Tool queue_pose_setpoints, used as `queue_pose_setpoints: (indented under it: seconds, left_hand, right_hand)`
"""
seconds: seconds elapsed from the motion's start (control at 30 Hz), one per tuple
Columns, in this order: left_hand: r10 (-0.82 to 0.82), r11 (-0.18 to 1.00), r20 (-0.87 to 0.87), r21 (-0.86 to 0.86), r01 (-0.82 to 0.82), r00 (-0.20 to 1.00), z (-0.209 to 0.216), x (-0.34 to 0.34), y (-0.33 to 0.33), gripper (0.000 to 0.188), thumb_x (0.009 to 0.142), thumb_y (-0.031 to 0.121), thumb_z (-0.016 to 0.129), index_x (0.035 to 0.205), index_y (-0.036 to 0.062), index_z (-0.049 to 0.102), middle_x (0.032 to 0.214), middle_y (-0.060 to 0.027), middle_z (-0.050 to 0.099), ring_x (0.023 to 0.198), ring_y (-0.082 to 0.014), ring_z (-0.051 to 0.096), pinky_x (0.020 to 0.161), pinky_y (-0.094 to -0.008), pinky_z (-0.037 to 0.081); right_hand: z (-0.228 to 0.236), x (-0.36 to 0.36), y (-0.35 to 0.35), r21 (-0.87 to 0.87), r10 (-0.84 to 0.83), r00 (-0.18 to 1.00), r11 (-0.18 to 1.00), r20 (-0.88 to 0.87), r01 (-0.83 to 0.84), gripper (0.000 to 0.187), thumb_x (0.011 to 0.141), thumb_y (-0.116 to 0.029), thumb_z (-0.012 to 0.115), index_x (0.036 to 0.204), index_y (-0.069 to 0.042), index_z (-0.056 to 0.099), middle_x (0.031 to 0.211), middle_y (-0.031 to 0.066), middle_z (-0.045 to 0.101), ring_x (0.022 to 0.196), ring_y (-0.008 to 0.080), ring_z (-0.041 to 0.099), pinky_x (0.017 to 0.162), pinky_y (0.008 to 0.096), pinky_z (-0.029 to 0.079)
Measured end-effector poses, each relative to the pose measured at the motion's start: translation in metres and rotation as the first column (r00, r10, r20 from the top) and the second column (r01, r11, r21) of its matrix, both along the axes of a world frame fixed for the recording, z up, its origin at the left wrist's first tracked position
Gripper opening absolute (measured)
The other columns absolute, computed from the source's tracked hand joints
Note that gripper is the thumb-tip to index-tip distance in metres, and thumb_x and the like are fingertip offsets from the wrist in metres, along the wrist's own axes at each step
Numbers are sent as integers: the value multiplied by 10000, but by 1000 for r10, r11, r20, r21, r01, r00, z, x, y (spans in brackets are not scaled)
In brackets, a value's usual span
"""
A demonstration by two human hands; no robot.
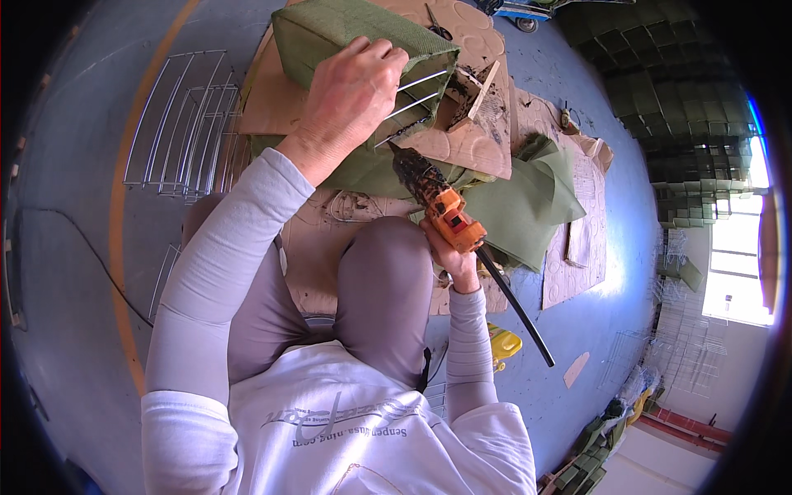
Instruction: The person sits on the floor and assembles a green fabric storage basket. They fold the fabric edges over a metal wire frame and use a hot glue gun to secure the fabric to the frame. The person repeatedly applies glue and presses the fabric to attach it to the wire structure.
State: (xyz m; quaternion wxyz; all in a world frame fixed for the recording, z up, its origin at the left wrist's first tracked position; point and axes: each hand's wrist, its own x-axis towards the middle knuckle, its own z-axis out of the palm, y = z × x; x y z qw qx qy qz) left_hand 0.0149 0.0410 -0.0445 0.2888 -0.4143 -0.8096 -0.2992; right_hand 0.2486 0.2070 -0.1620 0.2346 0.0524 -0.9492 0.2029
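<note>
Green mesh fabric (355,31) is wrapped over a metal wire frame (415,102), whose bare rods show at the open side facing me. My left hand (355,95) is closed with curled fingers on the fabric's near edge by those rods. An orange hot glue gun (454,216) is in my right hand (452,260), its front crusted with dark residue. The nozzle points up and left, close to the lower wire and fabric edge; whether it touches them I cannot tell. A long black glue stick (518,307) sticks out of the gun's back.
Cardboard sheets (577,276) lie under the work, with loose green fabric (520,210) and a wooden strip (478,97) on them. Scissors (437,23) lie at the far side. Wire frames (186,124) stand at left; stacked green boxes (660,99) rise at far right.
</note>
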Motion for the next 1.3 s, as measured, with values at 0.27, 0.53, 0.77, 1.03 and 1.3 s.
queue_pose_setpoints:
  seconds: [0.27,0.53,0.77,1.03,1.3]
  left_hand:
    - [0,1000,-3,-1,0,1000,-2,-2,-2,192,810,47,686,1001,48,667,895,-65,658,870,-247,644,753,-366,551]
    - [0,1000,-1,6,0,1000,-1,-1,0,191,812,54,687,1003,46,667,893,-66,659,867,-248,643,754,-368,551]
    - [-15,998,-85,58,20,996,-1,-3,-1,48,797,33,646,806,51,603,801,-67,620,815,-242,635,702,-349,562]
    - [2,999,-14,32,-2,1000,1,-3,-3,189,805,38,691,993,45,671,870,-72,655,847,-255,646,745,-371,549]
    - [37,994,6,105,-38,999,13,-13,-15,194,811,39,688,1005,30,676,927,-86,676,877,-280,649,751,-384,539]
  right_hand:
    - [9,-5,-14,-548,-108,969,808,222,216,190,804,-191,775,904,-80,658,819,44,653,728,236,616,671,346,467]
    - [-10,1,4,-107,12,999,994,29,-9,291,660,-2,742,938,-87,717,890,95,678,825,310,654,707,415,538]
    - [-5,0,4,-194,-47,990,978,130,71,193,739,-118,760,912,-91,679,852,64,661,771,253,635,655,363,495]
    - [-2,-2,4,-163,-5,998,986,57,14,156,815,-137,751,916,-72,651,815,40,642,737,188,616,648,312,472]
    - [-9,-11,-5,-883,-104,967,395,232,254,171,906,-90,651,1053,-4,635,963,43,667,889,133,581,820,292,462]
